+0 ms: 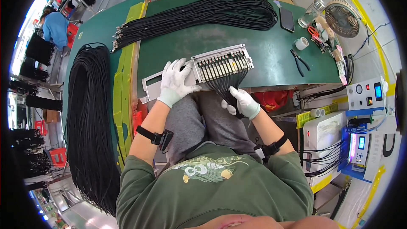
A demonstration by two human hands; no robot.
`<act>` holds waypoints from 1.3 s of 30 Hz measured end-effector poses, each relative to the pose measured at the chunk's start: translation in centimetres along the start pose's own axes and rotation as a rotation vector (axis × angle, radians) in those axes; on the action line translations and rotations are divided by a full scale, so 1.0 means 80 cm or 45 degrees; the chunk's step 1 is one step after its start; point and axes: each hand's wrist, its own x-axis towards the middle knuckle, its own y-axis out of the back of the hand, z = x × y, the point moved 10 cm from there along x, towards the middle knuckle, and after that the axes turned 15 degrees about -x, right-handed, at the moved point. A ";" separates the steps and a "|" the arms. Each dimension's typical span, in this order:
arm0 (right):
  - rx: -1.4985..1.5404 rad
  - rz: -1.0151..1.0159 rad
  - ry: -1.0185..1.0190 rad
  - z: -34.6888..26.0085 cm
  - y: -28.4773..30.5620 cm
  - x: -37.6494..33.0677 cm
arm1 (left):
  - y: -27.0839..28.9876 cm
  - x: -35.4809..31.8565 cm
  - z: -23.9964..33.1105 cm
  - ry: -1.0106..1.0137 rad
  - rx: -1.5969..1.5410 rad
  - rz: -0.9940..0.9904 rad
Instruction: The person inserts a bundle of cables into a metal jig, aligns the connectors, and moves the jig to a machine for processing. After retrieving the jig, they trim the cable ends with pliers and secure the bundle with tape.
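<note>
A silver metal fixture (219, 52) lies at the near edge of the green table, with a row of cable ends set side by side in its slots. My left hand (174, 79), in a white glove, rests with fingers spread on the flat plate left of the slots. Black cables (225, 87) run from the row toward me and gather into a bundle. Around that bundle, below the fixture, my gloved right hand (242, 103) is closed. The cables' lower ends are out of sight.
A long bundle of black cables (199, 12) lies across the back; another (89, 114) lies at left. Pliers (300, 62), a white roll (301, 43), a phone (287, 19), a glass bottle (311, 12) and a fan (341, 18) are at right, above boxed instruments (365, 94).
</note>
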 end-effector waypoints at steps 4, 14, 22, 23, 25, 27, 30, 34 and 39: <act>0.145 0.026 -0.049 -0.051 0.003 -0.014 | 0.008 -0.002 0.001 -0.009 -0.004 0.016; -0.020 0.445 -0.006 0.030 0.050 -0.090 | 0.000 0.003 0.004 -0.022 -0.007 -0.005; -0.123 0.570 0.247 0.000 0.068 -0.157 | 0.002 0.017 0.046 0.009 0.056 0.007; -0.150 0.544 0.259 -0.009 0.067 -0.164 | -0.003 0.013 0.086 -0.194 -0.243 -0.025; -0.175 0.523 0.277 -0.022 0.064 -0.177 | -0.030 0.010 0.153 -0.319 -0.937 -0.269; -0.216 0.444 0.221 -0.027 0.053 -0.183 | -0.064 0.014 0.235 -0.163 -1.794 -0.579; -0.220 0.358 0.241 -0.026 0.047 -0.189 | -0.090 0.032 0.306 0.118 -2.562 -0.771; -0.193 0.296 0.354 -0.043 0.055 -0.202 | -0.126 0.043 0.309 0.353 -2.814 -0.785; -0.385 0.552 0.422 -0.055 0.110 -0.217 | -0.127 0.051 0.319 0.431 -2.591 -0.551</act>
